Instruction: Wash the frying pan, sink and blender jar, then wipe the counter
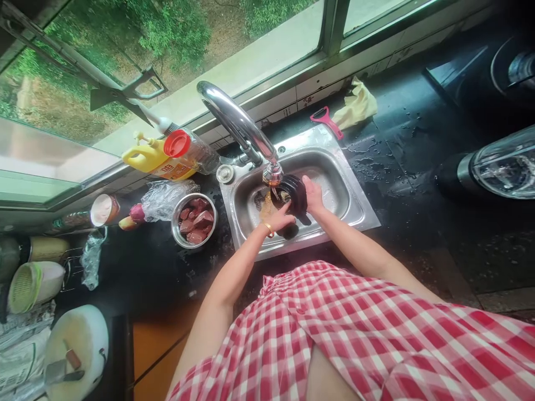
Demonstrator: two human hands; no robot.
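Over the sink (363, 214) I see a black hollow round container (297, 195), tilted with its opening toward the left, just under the faucet (242, 114). My right hand (313, 195) grips its right side, the fingers partly hidden behind it. My left hand (284, 218), with a gold bangle at the wrist, touches the lower edge of the opening; its thumb and index finger are stretched apart. Water seems to run from the faucet head into the opening. Brownish scraps (266, 209) lie in the basin left of the container. Its exact kind is unclear.
Left of the sink stands a metal bowl (174, 223) of dark red meat pieces. Behind it are a yellow bottle (146, 159) and a red-lidded jar (178, 143). A pink peeler (328, 121) and a cloth (357, 106) lie behind right. A clear blender jar (505, 164) is far right.
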